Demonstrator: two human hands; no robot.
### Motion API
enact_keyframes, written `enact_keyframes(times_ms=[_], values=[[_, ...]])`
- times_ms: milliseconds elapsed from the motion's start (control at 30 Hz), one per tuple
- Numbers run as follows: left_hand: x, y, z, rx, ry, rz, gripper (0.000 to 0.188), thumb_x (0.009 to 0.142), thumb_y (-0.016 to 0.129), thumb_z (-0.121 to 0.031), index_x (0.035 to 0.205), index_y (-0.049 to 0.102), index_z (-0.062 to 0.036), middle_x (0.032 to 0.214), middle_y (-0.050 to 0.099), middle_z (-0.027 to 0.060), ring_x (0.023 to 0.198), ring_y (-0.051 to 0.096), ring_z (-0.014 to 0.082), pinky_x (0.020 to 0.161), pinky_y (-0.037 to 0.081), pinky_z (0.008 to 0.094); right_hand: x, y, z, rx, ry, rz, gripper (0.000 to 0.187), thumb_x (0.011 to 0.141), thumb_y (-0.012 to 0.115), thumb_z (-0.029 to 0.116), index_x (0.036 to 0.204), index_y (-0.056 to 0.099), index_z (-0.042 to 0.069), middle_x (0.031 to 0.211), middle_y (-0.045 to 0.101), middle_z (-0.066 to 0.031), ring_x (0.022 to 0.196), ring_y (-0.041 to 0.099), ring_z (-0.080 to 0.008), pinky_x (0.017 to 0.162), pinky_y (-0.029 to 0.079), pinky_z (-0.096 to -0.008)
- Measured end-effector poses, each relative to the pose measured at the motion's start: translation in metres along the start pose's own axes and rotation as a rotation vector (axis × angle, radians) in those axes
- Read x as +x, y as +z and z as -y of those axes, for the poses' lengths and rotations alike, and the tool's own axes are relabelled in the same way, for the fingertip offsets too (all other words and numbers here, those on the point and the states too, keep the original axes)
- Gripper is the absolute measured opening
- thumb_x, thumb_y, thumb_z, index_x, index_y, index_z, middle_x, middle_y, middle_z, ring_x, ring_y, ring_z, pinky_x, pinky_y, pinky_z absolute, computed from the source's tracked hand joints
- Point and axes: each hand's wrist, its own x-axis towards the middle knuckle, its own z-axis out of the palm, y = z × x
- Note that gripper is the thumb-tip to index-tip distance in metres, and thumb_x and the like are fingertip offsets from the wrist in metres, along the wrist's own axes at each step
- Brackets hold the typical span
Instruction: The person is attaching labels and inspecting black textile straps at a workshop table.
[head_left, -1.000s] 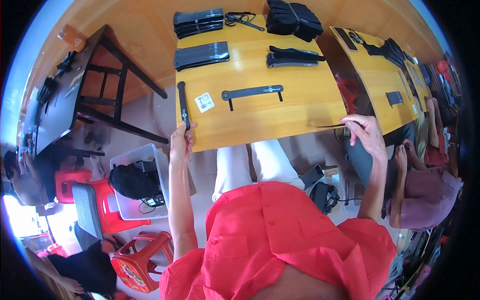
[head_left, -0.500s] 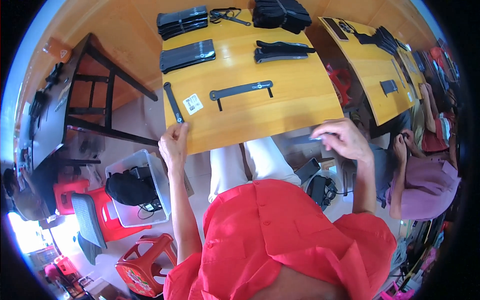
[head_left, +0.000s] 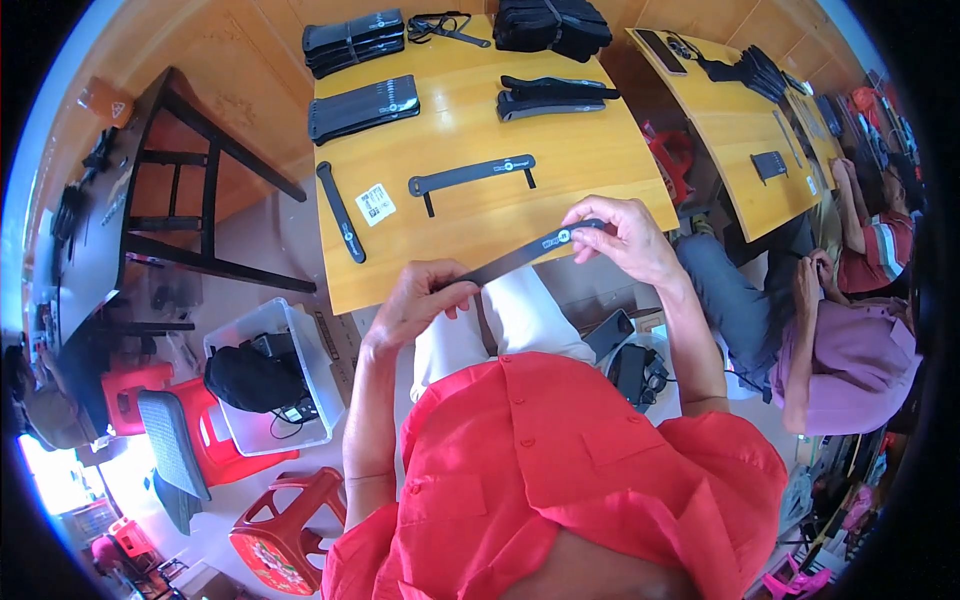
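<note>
A black fabric strap [head_left: 518,258] with a pale print near its right end is stretched at a slant between my hands, over the table's front edge. My left hand [head_left: 415,303] pinches its lower left end; the fingers of my right hand [head_left: 630,242] are closed on the upper right end. On the yellow table [head_left: 480,225] beyond lies a similar strap [head_left: 472,178], with two short black strips sticking out under it. Another strap [head_left: 341,215] lies lengthwise at the left edge, beside a white printed label [head_left: 376,204].
Stacked straps [head_left: 363,108] and a smaller pile [head_left: 555,98] lie farther back, with banded bundles [head_left: 552,25] behind. Left of me are a clear plastic bin [head_left: 330,400], a red stool [head_left: 285,510] and a black frame [head_left: 212,205]. At right, a person in purple [head_left: 850,355] sits near another yellow table [head_left: 700,120].
My left hand has left the table's front left corner and moved right to grip the strap's free end. My right hand has raised the strap and brought it inward. The view has shifted slightly.
</note>
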Motion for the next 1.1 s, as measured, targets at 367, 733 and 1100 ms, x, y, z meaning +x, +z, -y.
enact_keyframes(times_ms=[367, 733, 1100], values=[[0.017, -0.021, 0.023, -0.066, -0.014, -0.474, 0.014, 0.086, 0.059, -0.013, 0.084, 0.065, -0.0009, 0.07, 0.061, 0.0022, 0.058, 0.057, 0.0078, 0.057, 0.049, 0.0201, 0.028, 0.007, -0.055, 0.296, 0.154, -0.176, 0.017, 0.082, 0.066, 0.015, 0.092, 0.065, 0.001, 0.069, 0.062, -0.0042, 0.059, 0.06, -0.0087, 0.05, 0.047, -0.0187], [0.05, -0.041, 0.055, -0.009, 0.03, -0.676, 0.012, 0.082, 0.066, -0.012, 0.082, 0.065, 0.0, 0.064, 0.059, 0.0006, 0.053, 0.052, 0.0056, 0.05, 0.045, 0.0194, 0.068, 0.024, -0.096, 0.306, 0.191, -0.359, 0.015, 0.076, 0.072, 0.015, 0.081, 0.066, 0.002, 0.061, 0.056, 0.0007, 0.053, 0.051, -0.005, 0.041, 0.036, -0.0166], [0.078, -0.068, 0.058, -0.167, 0.027, -0.673, 0.011, 0.082, 0.067, -0.013, 0.084, 0.065, -0.0023, 0.067, 0.06, 0.0005, 0.054, 0.052, 0.0057, 0.052, 0.045, 0.019, 0.098, 0.023, -0.107, 0.421, 0.198, -0.325, 0.013, 0.08, 0.066, 0.013, 0.086, 0.064, 0.001, 0.067, 0.059, -0.0018, 0.056, 0.054, -0.006, 0.041, 0.037, -0.0172]])
